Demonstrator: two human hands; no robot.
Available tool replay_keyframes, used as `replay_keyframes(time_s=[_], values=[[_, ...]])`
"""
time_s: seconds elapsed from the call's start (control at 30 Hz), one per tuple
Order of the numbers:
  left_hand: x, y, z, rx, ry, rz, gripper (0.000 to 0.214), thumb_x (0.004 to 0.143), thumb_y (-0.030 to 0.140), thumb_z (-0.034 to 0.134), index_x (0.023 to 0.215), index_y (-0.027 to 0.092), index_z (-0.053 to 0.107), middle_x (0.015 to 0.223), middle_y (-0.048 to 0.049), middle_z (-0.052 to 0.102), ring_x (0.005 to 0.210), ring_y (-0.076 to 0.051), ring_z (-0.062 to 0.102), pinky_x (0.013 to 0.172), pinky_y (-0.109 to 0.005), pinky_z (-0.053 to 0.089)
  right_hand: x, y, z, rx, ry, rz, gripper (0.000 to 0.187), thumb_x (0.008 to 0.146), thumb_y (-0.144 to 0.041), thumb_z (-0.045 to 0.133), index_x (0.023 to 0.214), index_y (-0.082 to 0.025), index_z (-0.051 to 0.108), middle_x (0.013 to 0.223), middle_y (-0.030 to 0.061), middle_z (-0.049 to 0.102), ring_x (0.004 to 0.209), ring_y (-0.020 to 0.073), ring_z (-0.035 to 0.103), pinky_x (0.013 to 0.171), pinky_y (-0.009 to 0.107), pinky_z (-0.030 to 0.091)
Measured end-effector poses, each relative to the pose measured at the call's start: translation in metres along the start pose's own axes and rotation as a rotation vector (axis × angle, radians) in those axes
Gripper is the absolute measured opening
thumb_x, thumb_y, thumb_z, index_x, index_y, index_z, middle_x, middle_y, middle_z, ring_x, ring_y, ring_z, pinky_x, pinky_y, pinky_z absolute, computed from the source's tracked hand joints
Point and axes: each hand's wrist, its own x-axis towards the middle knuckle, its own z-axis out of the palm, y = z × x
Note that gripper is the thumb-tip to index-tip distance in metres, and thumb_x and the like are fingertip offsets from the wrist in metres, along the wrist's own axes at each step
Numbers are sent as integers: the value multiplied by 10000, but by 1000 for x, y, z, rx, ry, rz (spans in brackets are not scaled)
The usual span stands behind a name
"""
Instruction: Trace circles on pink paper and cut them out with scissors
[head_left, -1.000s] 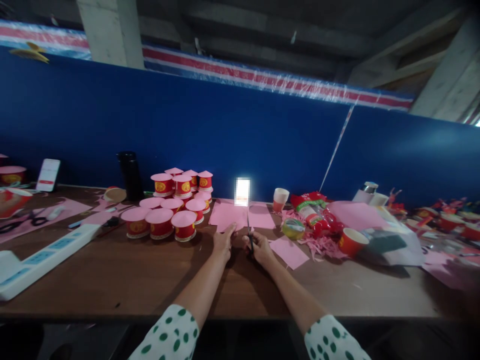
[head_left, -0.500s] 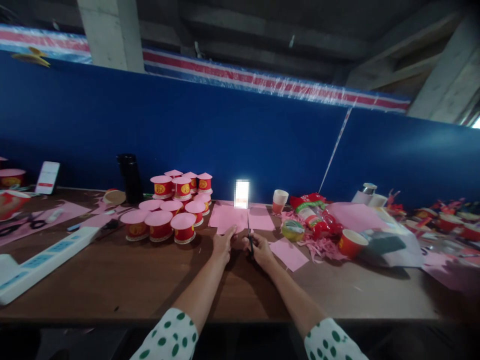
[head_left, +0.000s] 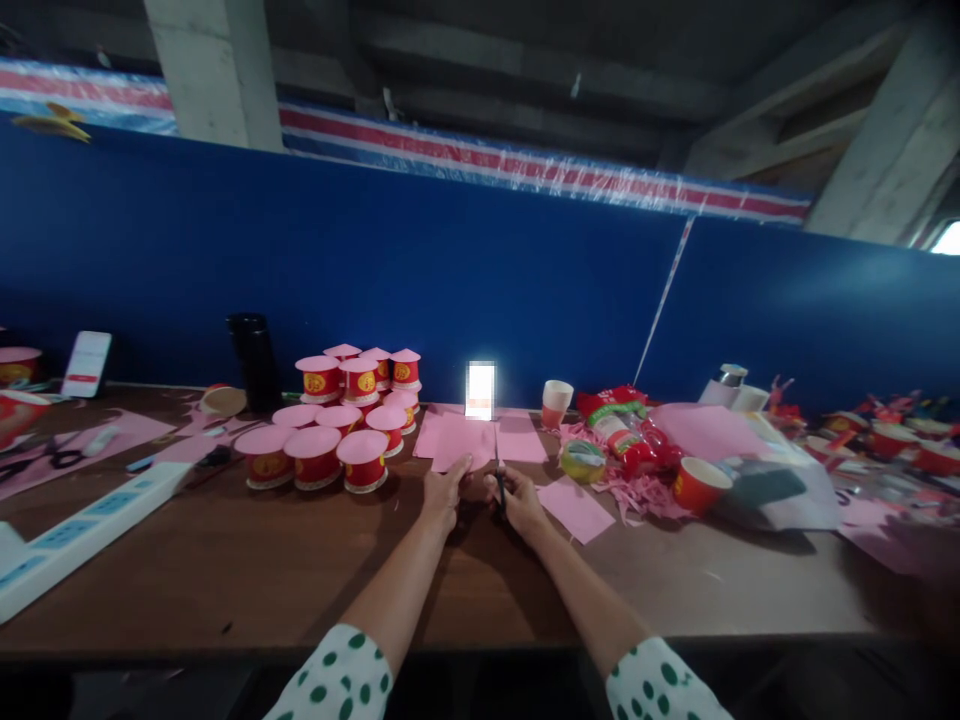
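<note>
The left grip (head_left: 442, 494) is pinched nearly closed on a pink sheet's (head_left: 466, 440) near edge; the right grip (head_left: 523, 502) curls round scissors (head_left: 501, 487), blades beside the sheet. Open bench (head_left: 300, 570) flanks both forearms down to its front edge; red cups (head_left: 363, 472) stand left, a pink square (head_left: 576, 507) lies just right.
</note>
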Motion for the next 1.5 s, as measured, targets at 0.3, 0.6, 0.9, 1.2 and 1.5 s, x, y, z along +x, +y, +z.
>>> replay_keyframes(time_s=[0.3,0.6,0.9,1.2,1.5], values=[[-1,2,0,9,24,-29,314,446,239,786,676,90,632,500,-6,587,425,-100,541,332,-157,357,-1,-4,1,-18,12,4,304,698,-450,600,796,-167,549,502,-37,534,388,77,456,340,166,314],[0,1,-1,-1,7,-37,296,426,228,791,626,98,615,516,-3,591,450,-102,552,363,-165,386,0,-3,2,-22,13,11,312,686,-451,613,808,-170,557,513,-35,546,393,78,472,336,160,309],[1,-1,-1,-32,-16,-9,283,415,211,793,585,97,597,545,4,600,461,-80,541,451,-180,454,1,0,1,-13,17,-6,305,693,-453,608,800,-173,553,500,-41,540,380,77,463,339,167,316],[-1,3,0,16,9,-30,276,448,242,781,606,97,607,486,6,572,434,-95,540,377,-170,397,0,-3,2,-17,29,20,341,680,-488,604,777,-167,543,487,-36,526,372,81,450,335,176,317],[-3,4,0,34,28,-35,276,440,224,781,613,95,608,486,6,570,431,-99,543,346,-160,373,2,4,0,-2,23,-2,295,677,-443,618,779,-172,560,488,-47,537,374,80,453,368,185,332]])
